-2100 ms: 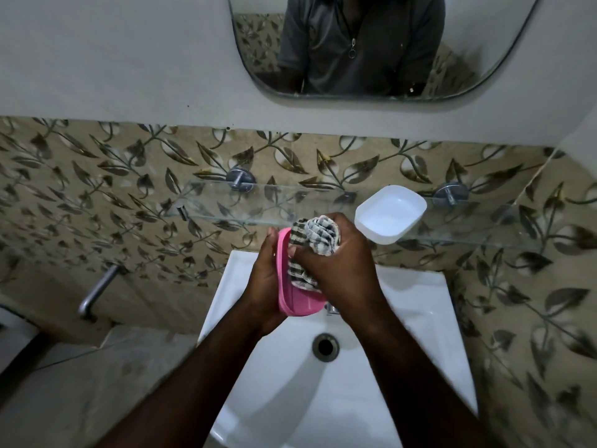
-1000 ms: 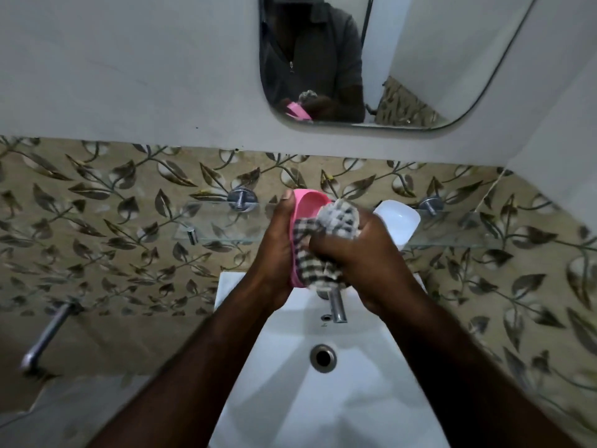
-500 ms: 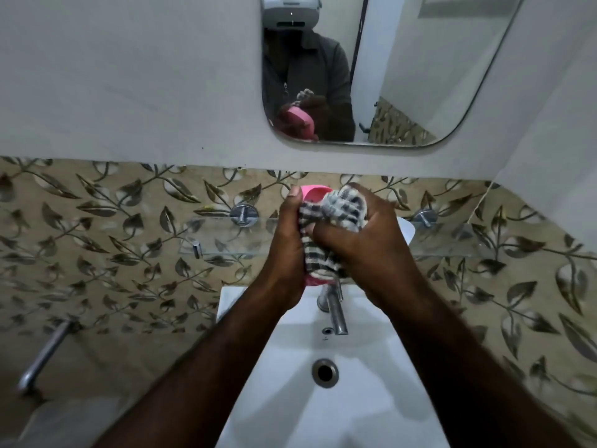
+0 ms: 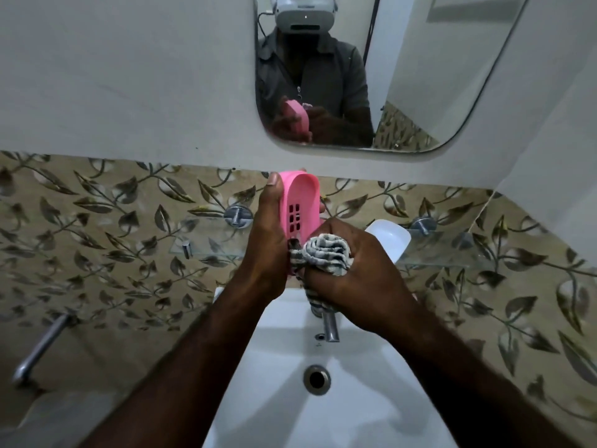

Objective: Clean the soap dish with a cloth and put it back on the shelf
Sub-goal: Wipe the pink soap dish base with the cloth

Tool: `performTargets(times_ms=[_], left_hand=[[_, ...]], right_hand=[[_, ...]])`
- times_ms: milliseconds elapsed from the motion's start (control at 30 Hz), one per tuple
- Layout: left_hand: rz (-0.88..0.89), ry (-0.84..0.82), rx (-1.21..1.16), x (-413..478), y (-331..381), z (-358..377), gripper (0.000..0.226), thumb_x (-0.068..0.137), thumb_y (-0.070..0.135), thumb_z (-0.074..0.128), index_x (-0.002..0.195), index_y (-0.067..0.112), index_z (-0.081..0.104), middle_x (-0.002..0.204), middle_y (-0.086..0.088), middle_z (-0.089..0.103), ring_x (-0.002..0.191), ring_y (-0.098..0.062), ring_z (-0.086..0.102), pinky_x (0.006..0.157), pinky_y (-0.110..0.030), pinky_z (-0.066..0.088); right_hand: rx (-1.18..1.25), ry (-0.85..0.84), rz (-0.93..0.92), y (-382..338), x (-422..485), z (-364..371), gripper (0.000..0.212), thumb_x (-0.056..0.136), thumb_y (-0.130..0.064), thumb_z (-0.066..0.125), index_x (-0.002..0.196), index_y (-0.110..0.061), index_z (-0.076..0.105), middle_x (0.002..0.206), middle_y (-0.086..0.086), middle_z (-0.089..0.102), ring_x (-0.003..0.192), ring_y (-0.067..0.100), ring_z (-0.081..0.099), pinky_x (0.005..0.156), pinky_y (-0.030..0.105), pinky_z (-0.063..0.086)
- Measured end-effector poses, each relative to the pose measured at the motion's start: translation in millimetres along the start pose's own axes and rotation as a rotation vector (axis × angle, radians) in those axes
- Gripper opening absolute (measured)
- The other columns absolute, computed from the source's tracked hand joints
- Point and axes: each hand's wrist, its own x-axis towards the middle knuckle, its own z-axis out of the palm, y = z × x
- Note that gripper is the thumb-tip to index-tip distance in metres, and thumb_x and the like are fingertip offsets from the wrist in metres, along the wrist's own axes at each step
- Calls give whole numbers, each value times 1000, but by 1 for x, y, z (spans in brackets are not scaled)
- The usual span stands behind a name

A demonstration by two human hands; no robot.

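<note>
Our left hand (image 4: pixel 266 244) grips the pink dish (image 4: pixel 298 208) upright above the sink (image 4: pixel 355 415); our right hand (image 4: pixel 352 270) clutches the bunched cloth (image 4: pixel 326 255) against its lower end.

shelf (image 4: pixel 208 249) left: bare glass, easy reach in
shelf right: white tub (image 4: pixel 392 237) hogs it
sink (image 4: pixel 355 415): tap (image 4: pixel 329 328) pokes up
</note>
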Motion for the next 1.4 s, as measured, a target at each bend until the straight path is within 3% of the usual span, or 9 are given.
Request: performTargets(times_ms=[167, 367, 567, 733, 833, 967, 1133, 1300, 1400], left_hand=[[-14, 3, 59, 5, -4, 4, 60, 81, 65, 36, 114, 23, 64, 103, -14, 71, 90, -26, 66, 78, -39, 51], [18, 24, 22, 9, -13, 3, 50, 99, 55, 27, 98, 26, 68, 84, -4, 75, 79, -18, 70, 73, -37, 55], [-60, 15, 123, 13, -12, -3, 59, 80, 69, 41, 94, 21, 74, 86, -12, 70, 76, -26, 65, 75, -42, 49], [-18, 80, 113, 14, -16, -9, 54, 86, 66, 35, 97, 26, 70, 85, -6, 73, 75, -19, 71, 72, -41, 56], [-53, 80, 118, 13, -17, -16, 60, 90, 65, 35, 110, 18, 66, 85, -5, 73, 76, -18, 70, 70, -37, 53], [-163, 100, 141, 12, -20, -18, 58, 85, 70, 39, 90, 22, 70, 88, -14, 72, 84, -30, 68, 82, -49, 54], [-358, 76, 31, 20, -19, -21, 84, 67, 82, 48, 120, 18, 61, 106, -17, 70, 93, -33, 68, 72, -44, 55], [-305, 121, 53, 19, -26, -33, 68, 79, 75, 45, 104, 16, 66, 82, -11, 68, 79, -29, 66, 74, -40, 53], [-351, 75, -15, 16, -28, -32, 75, 82, 75, 42, 119, 13, 62, 94, -15, 71, 84, -29, 69, 68, -38, 55]], right_hand=[[-561, -7, -208, 23, 2, -17, 17, 71, -16, 63, 87, -22, 59, 75, -7, 66, 69, 17, 61, 60, 39, 51], [45, 41, -29, 16, -2, -8, 37, 75, 5, 70, 74, -30, 57, 61, -10, 60, 55, 13, 56, 50, 32, 48], [-536, 24, -141, 29, 6, -12, 24, 69, -20, 62, 83, -36, 50, 71, -12, 63, 64, 13, 60, 59, 30, 46], [36, 70, 32, 21, 3, 9, 36, 75, -5, 73, 77, -38, 58, 66, -15, 64, 59, 6, 61, 57, 27, 48], [-228, 39, -67, 32, 0, 5, 35, 76, -6, 72, 78, -37, 56, 69, -15, 65, 62, 8, 61, 56, 31, 51], [-732, 14, -208, 43, 5, -1, 22, 72, -22, 64, 93, -24, 58, 81, -3, 69, 74, 25, 64, 61, 42, 53], [-706, 216, -191, 40, 13, 16, 20, 76, -19, 74, 90, -22, 60, 80, -3, 69, 72, 24, 63, 60, 37, 50], [-553, 49, -97, 38, 0, 20, 24, 71, -10, 65, 82, -28, 53, 72, -7, 66, 66, 20, 62, 58, 30, 46], [-656, 70, -133, 39, 10, 16, 21, 75, -16, 73, 90, -23, 59, 80, -3, 69, 72, 22, 64, 62, 36, 50]])
